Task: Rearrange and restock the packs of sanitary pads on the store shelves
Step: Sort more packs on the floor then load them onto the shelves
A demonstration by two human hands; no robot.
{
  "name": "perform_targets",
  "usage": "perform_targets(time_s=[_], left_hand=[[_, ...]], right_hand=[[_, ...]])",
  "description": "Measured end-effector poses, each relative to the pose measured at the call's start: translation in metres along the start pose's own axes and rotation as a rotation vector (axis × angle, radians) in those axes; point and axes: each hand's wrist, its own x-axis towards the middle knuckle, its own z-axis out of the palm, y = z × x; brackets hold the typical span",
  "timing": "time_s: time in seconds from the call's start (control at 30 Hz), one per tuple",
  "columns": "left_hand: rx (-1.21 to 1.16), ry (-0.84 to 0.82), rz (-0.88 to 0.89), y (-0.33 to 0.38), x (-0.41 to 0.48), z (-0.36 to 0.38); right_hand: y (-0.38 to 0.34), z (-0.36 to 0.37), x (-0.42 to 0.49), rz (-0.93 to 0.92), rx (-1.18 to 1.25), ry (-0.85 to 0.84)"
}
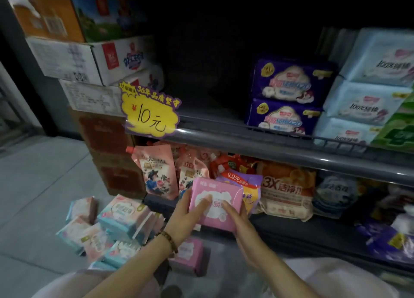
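Observation:
A pink pad pack (220,199) is held up in front of the lower shelf by both hands. My left hand (187,214) grips its left edge, thumb behind and fingers across the front. My right hand (240,226) holds its lower right side with fingers on the front. On the floor at lower left lies a heap of several pink-and-teal pad packs (112,228), and another pink pack (190,255) rests below my hands. On the upper shelf (280,144) stand two stacked purple pad packs (284,96) and light-blue packs (367,87).
The upper shelf's left part, behind a yellow 10-yuan price tag (149,110), is dark and bare. The lower shelf holds pink spouted pouches (156,172) and an orange wipes pack (286,190). Cardboard boxes (85,57) are stacked at left. Grey floor lies at lower left.

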Motion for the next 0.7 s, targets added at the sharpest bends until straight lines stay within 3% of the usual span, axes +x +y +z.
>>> perform_targets(time_s=[0.33,0.5,0.7], left_hand=[[-0.018,-0.058,0.466,0.138,0.028,0.002],[0.213,-0.031,0.561,0.185,0.084,-0.027],[0.562,-0.077,0.586,0.224,0.163,-0.055]], right_hand=[[-0.152,0.012,-0.007,-0.475,-0.205,-0.050],[-0.214,0.016,0.036,-0.634,-0.406,-0.060],[-0.245,0.016,0.104,-0.656,-0.624,-0.091]])
